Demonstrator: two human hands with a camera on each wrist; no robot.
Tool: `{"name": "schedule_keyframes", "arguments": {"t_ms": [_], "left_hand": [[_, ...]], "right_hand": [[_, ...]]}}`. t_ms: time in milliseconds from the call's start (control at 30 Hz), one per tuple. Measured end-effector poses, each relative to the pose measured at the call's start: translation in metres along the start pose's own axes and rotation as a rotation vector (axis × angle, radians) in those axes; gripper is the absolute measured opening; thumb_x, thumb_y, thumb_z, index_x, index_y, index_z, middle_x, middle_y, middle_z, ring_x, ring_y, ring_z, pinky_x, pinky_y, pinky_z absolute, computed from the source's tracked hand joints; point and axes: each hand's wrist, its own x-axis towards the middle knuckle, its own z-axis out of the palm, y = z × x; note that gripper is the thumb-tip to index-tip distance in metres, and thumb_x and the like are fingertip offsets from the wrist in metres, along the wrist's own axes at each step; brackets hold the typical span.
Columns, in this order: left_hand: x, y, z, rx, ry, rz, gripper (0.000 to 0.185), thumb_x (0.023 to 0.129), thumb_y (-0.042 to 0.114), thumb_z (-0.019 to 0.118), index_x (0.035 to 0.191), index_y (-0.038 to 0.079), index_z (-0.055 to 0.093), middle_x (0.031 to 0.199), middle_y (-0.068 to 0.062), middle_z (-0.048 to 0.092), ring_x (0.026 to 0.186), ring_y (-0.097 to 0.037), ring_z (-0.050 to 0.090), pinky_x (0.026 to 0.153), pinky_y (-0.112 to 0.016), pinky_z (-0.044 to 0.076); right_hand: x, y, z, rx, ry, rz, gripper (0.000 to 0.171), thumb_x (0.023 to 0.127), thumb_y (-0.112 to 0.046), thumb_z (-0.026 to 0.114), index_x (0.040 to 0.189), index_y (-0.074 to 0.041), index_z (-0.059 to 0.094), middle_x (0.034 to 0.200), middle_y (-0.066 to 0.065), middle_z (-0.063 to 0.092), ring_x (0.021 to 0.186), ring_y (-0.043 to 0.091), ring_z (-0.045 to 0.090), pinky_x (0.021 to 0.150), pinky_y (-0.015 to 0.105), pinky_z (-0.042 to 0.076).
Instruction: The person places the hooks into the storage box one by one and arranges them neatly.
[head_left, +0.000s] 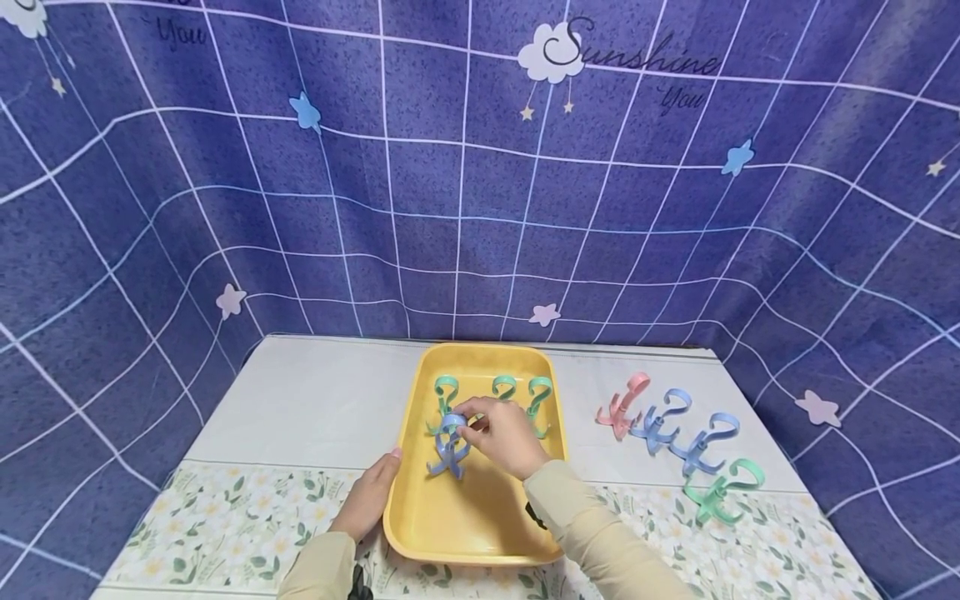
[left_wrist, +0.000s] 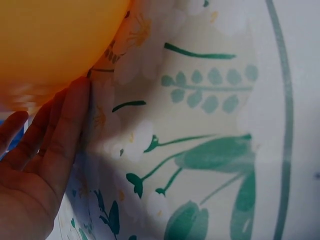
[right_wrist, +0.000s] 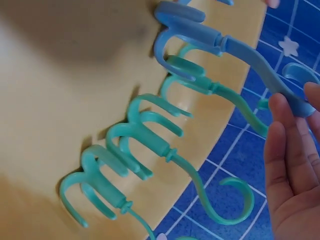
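Observation:
A yellow tray [head_left: 465, 525] stands on the table. My right hand [head_left: 506, 433] pinches the curved top of a blue four-pronged swivel hook [head_left: 447, 461], whose prongs are down at the tray floor. In the right wrist view, the thumb and fingertips [right_wrist: 281, 107] are at the bend of its stem. Three green hooks of the same kind stand in the far part of the tray, among them a green hook [right_wrist: 142, 138] with its prongs on the floor. My left hand [head_left: 367, 497] touches the tray's left outer wall, its fingers [left_wrist: 75, 110] nearly straight.
Right of the tray, a pink hook [head_left: 619, 417], a blue hook [head_left: 655, 432], another blue hook [head_left: 701, 450] and a green hook [head_left: 712, 502] lie in a slanting row. A blue gridded curtain [head_left: 487, 208] hangs behind and beside the table. Flower-patterned cloth [head_left: 232, 517] covers the near part.

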Motion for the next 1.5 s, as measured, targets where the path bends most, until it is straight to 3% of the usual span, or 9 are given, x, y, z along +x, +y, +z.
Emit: {"name": "schedule_keyframes", "arguments": {"t_ms": [400, 800, 1133, 1500], "left_hand": [[0.001, 0.0, 0.0, 0.01, 0.009, 0.002, 0.082, 0.106, 0.066, 0.02, 0.157, 0.004, 0.036, 0.154, -0.023, 0.043, 0.143, -0.047, 0.036, 0.119, -0.062, 0.023], [0.004, -0.001, 0.001, 0.034, 0.013, -0.02, 0.085, 0.105, 0.067, 0.02, 0.158, 0.002, 0.033, 0.157, -0.024, 0.038, 0.145, -0.049, 0.03, 0.119, -0.063, 0.02], [0.002, 0.0, 0.001, 0.057, 0.012, -0.014, 0.087, 0.104, 0.069, 0.018, 0.158, 0.001, 0.032, 0.157, -0.025, 0.037, 0.145, -0.048, 0.031, 0.119, -0.062, 0.021], [0.002, 0.003, 0.002, 0.048, -0.002, -0.042, 0.087, 0.103, 0.069, 0.018, 0.158, 0.003, 0.032, 0.153, -0.023, 0.044, 0.142, -0.047, 0.038, 0.117, -0.062, 0.027]], "right_hand": [[0.004, -0.003, 0.012, 0.015, 0.02, -0.016, 0.02, 0.091, -0.007, 0.078, 0.11, -0.005, 0.076, 0.11, 0.008, 0.075, 0.08, 0.019, 0.075, 0.068, 0.017, 0.058], [0.004, -0.005, 0.012, 0.016, -0.023, -0.042, 0.024, 0.093, -0.006, 0.076, 0.116, -0.003, 0.073, 0.113, 0.009, 0.073, 0.084, 0.018, 0.074, 0.068, 0.016, 0.057], [0.002, -0.002, 0.006, -0.085, -0.019, -0.085, 0.027, 0.094, -0.011, 0.076, 0.12, -0.006, 0.072, 0.112, 0.007, 0.072, 0.089, 0.018, 0.071, 0.072, 0.023, 0.057], [-0.005, 0.006, -0.004, -0.047, 0.013, -0.069, 0.026, 0.097, -0.011, 0.072, 0.123, -0.006, 0.071, 0.111, 0.008, 0.072, 0.09, 0.02, 0.07, 0.075, 0.035, 0.061]]}}
